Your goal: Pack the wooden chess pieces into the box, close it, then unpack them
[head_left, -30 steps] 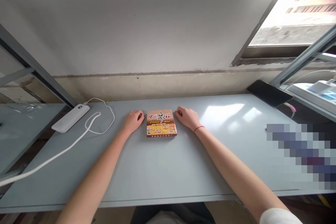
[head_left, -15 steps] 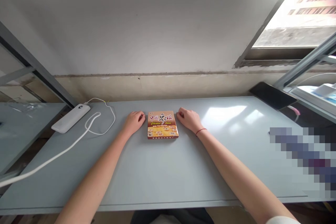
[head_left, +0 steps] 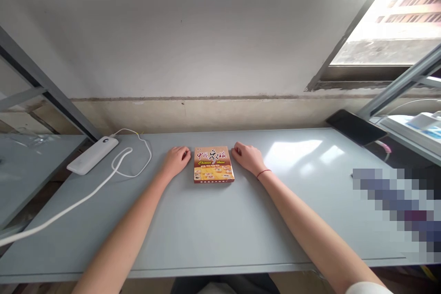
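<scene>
A Chinese chess box [head_left: 213, 165], with orange and brown print, lies flat on the grey desk between my hands. Just left of it, my left hand [head_left: 176, 160] rests on the desktop with its fingers curled in, and nothing shows in it. My right hand [head_left: 248, 157] lies on the other side, also closed into a loose fist with nothing visible in it. Narrow gaps separate both hands from the box. A thin red string bracelet [head_left: 263, 172] circles my right wrist.
On the left, a white power bank [head_left: 93, 155] has a white cable [head_left: 76, 209] that loops across the grey desk [head_left: 206, 229]. A dark phone-like slab [head_left: 354, 126] sits at the back right. Metal frame posts stand at both sides, with a wall behind and a window at upper right.
</scene>
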A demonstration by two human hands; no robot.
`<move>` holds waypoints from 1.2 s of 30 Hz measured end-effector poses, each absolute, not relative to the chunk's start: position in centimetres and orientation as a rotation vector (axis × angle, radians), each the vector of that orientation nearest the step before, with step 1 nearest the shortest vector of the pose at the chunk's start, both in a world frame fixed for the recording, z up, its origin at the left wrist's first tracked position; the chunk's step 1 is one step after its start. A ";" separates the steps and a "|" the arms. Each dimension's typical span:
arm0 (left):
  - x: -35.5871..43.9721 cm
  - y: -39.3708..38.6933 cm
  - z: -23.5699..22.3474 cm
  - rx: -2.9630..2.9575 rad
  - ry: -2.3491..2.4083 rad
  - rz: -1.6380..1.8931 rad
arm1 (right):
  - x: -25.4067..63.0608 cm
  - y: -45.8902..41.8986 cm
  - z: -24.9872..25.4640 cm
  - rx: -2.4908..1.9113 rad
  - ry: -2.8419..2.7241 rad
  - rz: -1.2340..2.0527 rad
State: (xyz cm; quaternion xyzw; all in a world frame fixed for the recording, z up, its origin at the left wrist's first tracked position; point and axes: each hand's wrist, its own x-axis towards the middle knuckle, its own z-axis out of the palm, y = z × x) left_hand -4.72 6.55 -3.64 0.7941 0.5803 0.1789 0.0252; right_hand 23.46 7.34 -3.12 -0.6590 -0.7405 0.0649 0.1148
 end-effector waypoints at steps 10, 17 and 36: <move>-4.0 5.3 -1.9 2.350 1.766 0.762 | 23.3 6.2 -2.5 -1.818 -2.048 0.446; -0.2 0.2 -0.8 2.478 1.525 0.925 | 23.0 3.8 -1.8 -1.747 -2.022 0.562; -0.3 -1.7 0.4 2.194 1.738 1.259 | 20.9 1.0 0.1 -1.268 -1.874 0.460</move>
